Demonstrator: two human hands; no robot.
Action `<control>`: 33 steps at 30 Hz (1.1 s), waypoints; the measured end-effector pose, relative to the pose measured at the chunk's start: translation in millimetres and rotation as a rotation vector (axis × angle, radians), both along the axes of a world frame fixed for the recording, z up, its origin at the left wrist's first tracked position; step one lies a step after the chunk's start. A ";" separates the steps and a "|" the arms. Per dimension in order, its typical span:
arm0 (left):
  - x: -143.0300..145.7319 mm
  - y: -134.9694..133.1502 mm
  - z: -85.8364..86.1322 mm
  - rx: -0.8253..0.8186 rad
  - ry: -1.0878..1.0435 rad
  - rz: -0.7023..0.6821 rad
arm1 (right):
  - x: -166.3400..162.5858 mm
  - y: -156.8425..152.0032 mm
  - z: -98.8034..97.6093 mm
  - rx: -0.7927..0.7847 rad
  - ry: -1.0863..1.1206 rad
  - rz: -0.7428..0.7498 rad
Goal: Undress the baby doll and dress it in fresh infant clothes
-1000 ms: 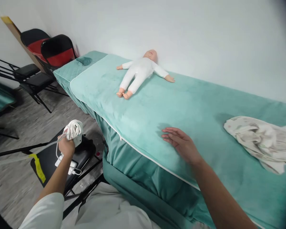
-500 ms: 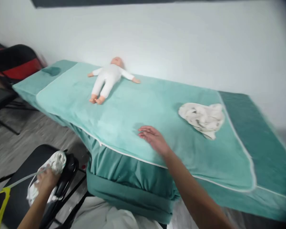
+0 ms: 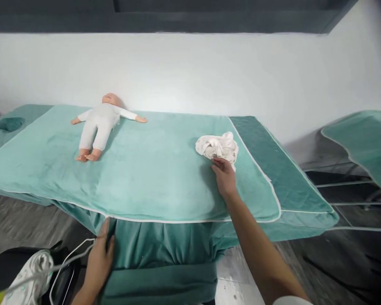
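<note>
A crumpled white patterned cloth lies on the right part of the green bed cover. My right hand is at its near edge, the fingers pinched together on the fabric. At the bed's front edge is my left hand, its fingers stretched upward and the thumb apart, with nothing in it; the fingertips are by the white piping. A doll in a white suit lies on its back at the left of the cover, arms spread.
A rolled patterned cloth rests on a black chair at lower left. A pale cable passes beside my left hand. Another green-covered bed with a metal frame stands at the right. A white wall runs behind the bed.
My left hand has left the rolled cloth on the chair and come to the bed edge. My right hand has reached over to the crumpled cloth. The view has swung right.
</note>
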State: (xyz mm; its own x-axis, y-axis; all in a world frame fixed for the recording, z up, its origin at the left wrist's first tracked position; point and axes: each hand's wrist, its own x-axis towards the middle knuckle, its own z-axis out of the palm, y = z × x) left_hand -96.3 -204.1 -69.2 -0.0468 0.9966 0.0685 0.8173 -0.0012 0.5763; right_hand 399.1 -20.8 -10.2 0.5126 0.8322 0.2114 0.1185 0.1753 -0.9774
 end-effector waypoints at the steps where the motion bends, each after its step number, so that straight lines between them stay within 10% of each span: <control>1: 14.2 8.5 5.2 0.050 0.001 -0.029 | 5.3 3.3 0.9 0.019 0.062 -0.046; 10: 159.1 145.2 66.9 0.455 -0.237 -0.460 | -8.3 -0.2 4.3 0.063 -0.297 -0.322; 18: 297.9 281.4 85.2 0.012 -0.654 -0.537 | -20.9 0.6 10.1 -0.079 -0.561 -0.178; 26: 391.6 327.9 86.1 0.069 -0.502 -0.672 | -28.4 4.5 8.9 -0.168 -0.774 -0.074; 33: 376.3 330.8 97.7 -0.067 -0.983 -0.441 | -21.5 1.7 9.2 -0.098 -0.567 -0.285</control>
State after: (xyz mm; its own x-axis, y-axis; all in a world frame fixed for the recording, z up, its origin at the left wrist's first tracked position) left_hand 280.0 126.7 28.5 0.3123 0.9395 0.1409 -0.0684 -0.1257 0.9897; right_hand 377.6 -19.1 -1.0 0.5474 0.7089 0.4448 0.6506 -0.0263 -0.7589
